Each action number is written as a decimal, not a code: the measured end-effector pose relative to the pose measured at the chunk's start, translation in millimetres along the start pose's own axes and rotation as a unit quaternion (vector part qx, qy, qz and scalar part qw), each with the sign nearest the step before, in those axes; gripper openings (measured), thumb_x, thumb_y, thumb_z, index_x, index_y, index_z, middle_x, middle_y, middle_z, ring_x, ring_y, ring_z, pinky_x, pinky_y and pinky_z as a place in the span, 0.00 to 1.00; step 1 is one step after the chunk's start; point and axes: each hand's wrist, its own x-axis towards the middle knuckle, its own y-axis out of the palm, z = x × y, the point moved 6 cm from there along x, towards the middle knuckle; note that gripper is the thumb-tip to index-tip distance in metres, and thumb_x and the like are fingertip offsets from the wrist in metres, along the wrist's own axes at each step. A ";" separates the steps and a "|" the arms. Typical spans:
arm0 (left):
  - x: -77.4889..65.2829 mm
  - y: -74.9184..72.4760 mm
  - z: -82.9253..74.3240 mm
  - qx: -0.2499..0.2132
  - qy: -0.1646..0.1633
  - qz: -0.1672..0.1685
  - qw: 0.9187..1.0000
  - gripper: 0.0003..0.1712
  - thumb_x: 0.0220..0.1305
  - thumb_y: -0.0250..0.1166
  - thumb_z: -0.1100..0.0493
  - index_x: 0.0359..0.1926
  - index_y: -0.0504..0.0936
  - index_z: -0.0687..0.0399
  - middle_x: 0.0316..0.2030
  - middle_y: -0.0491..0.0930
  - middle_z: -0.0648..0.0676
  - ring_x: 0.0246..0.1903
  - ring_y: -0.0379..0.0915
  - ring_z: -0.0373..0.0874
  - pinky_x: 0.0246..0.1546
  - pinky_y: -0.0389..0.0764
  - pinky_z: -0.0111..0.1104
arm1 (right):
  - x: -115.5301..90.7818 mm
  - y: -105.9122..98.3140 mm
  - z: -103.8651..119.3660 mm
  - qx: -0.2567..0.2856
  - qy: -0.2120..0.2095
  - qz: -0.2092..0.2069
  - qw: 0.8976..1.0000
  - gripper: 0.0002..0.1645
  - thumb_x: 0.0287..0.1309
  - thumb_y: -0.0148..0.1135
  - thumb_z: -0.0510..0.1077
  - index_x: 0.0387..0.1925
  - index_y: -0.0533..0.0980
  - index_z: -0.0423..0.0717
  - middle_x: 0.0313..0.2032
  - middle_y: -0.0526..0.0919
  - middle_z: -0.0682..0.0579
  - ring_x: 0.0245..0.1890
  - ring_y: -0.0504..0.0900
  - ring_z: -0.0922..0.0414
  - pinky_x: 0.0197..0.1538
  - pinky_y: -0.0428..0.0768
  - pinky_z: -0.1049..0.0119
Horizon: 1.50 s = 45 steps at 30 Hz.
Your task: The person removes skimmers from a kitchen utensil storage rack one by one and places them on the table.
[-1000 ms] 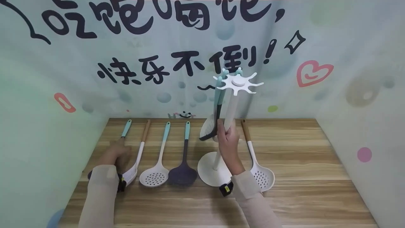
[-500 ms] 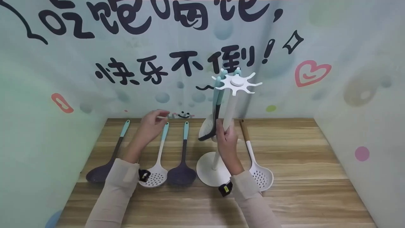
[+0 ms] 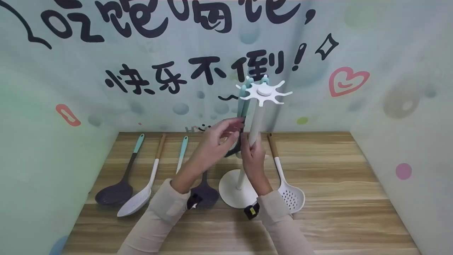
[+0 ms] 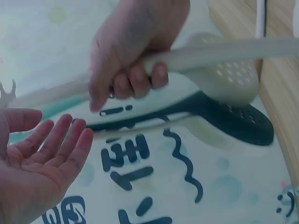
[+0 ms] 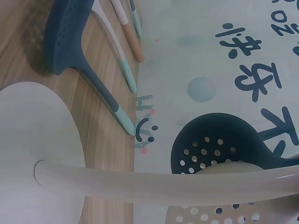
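A white utensil stand [image 3: 256,122] with a ring of hooks on top stands upright. My right hand [image 3: 254,159] grips its pole, thumb and fingers wrapped around it in the left wrist view. From the back left hooks hang a dark skimmer [image 4: 240,123] with a light-blue handle and a pale skimmer [image 4: 236,79] with round holes. Beside the dark skimmer's handle is my left hand [image 3: 214,141], its fingers loosely extended and the palm turned toward the stand. Its fingertips [image 4: 78,125] overlap the handle in the left wrist view.
Left of the stand's round base [image 3: 233,194] lie a dark ladle [image 3: 115,193], a white wooden-handled spoon [image 3: 136,202], a utensil with a light-blue handle [image 3: 183,147] and a dark skimmer [image 5: 67,37]. A white skimmer [image 3: 293,198] lies right of it. A printed backdrop [image 3: 198,106] rises behind.
My left hand has moved from the dark ladle at the far left across the row, rightward to the hanging skimmers. My right hand keeps its grip on the pole.
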 end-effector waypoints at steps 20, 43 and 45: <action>51.3 48.8 -15.7 -0.244 0.067 -0.002 0.968 0.18 0.73 0.39 0.54 0.46 0.66 0.67 0.26 0.71 0.50 0.26 0.71 0.41 0.33 0.76 0.29 | -1.0 -1.6 0.0 -0.014 -0.012 -0.019 1.000 0.06 0.60 0.49 0.34 0.34 0.69 0.31 0.19 0.66 0.56 0.22 0.66 0.65 0.26 0.66 0.71; 59.7 62.7 0.1 -0.191 0.088 -0.113 0.971 0.42 0.59 0.39 0.24 0.29 0.67 0.62 0.18 0.62 0.47 0.17 0.60 0.36 0.19 0.64 0.25 | -10.1 -13.4 14.8 0.077 0.081 0.200 0.973 0.36 0.66 0.41 0.32 0.71 0.40 0.37 0.70 0.50 0.40 0.70 0.52 0.50 0.69 0.56 0.53; 60.0 63.1 -0.1 -0.194 0.091 -0.111 0.970 0.42 0.59 0.39 0.24 0.29 0.67 0.62 0.18 0.61 0.47 0.16 0.59 0.38 0.18 0.63 0.25 | -13.0 -18.8 18.9 0.080 0.086 0.230 0.966 0.36 0.66 0.41 0.31 0.71 0.42 0.37 0.70 0.52 0.38 0.69 0.54 0.48 0.68 0.58 0.53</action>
